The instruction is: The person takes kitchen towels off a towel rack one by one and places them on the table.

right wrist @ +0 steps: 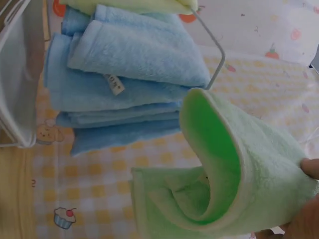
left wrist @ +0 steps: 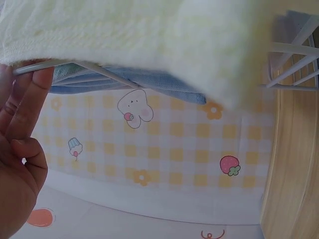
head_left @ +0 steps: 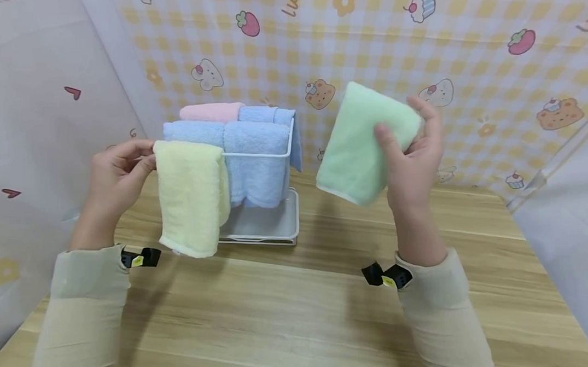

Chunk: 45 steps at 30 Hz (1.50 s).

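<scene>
A white towel rack [head_left: 256, 155] stands on the table with folded towels over its bars. At its front left corner, my left hand [head_left: 122, 176] pinches the white bar [left wrist: 37, 67] right beside a yellow towel [head_left: 190, 195] draped over it. My right hand [head_left: 418, 156] holds a folded light green towel [head_left: 364, 145] in the air, right of the rack, thumb on the near face. The green towel [right wrist: 264, 164] curls open along its fold in the right wrist view. Behind the yellow one hang blue towels [head_left: 256, 141] and a pink towel [head_left: 210, 111].
Under the towels, a grey tray [head_left: 272, 221] forms the rack's base. The rack stands on a wood-grain table [head_left: 288, 314], with a yellow checked cloth [head_left: 299, 58] upright behind it and white printed sheets at both sides.
</scene>
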{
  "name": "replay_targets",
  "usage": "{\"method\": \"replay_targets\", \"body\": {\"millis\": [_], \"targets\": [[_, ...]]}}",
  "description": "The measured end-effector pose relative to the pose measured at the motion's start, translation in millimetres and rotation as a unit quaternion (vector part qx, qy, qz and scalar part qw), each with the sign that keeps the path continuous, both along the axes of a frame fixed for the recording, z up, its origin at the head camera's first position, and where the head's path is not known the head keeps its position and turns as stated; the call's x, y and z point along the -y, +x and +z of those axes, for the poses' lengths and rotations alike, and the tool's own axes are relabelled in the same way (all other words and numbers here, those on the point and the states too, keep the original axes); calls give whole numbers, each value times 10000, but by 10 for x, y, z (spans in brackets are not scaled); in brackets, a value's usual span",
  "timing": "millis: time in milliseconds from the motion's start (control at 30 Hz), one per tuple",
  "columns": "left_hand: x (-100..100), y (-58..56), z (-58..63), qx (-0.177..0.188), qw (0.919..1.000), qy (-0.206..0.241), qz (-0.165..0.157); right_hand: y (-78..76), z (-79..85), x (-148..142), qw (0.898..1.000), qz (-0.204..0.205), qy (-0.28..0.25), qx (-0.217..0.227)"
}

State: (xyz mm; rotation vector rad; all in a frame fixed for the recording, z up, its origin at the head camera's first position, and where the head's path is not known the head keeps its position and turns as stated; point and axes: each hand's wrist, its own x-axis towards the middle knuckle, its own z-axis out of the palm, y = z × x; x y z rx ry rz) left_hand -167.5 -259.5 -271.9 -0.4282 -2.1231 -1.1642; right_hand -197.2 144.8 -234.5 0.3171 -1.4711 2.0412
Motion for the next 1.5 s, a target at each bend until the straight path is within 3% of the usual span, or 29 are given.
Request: {"method": "replay_targets", "body": {"millis": [167, 333, 667, 1100, 1500], "targets": [[3, 3, -4, 19, 10000, 2, 27, 21, -138, -74, 9935, 232, 862, 699], [11, 0, -7, -24, 10000, 1, 17, -2, -283, -109, 9812, 681, 1282, 1269], [46, -45, -27, -136, 9999, 99, -31, -144, -609, -175, 9648, 1243, 1720, 1551], [50, -45, -29, -143, 9998, 48, 88, -414, -1027, -178, 9317, 1885, 2259, 2132], [42, -45, -16, -96, 9999, 22, 74, -619, -1302, -166, 9083, 2169, 2613, 2442]]}}
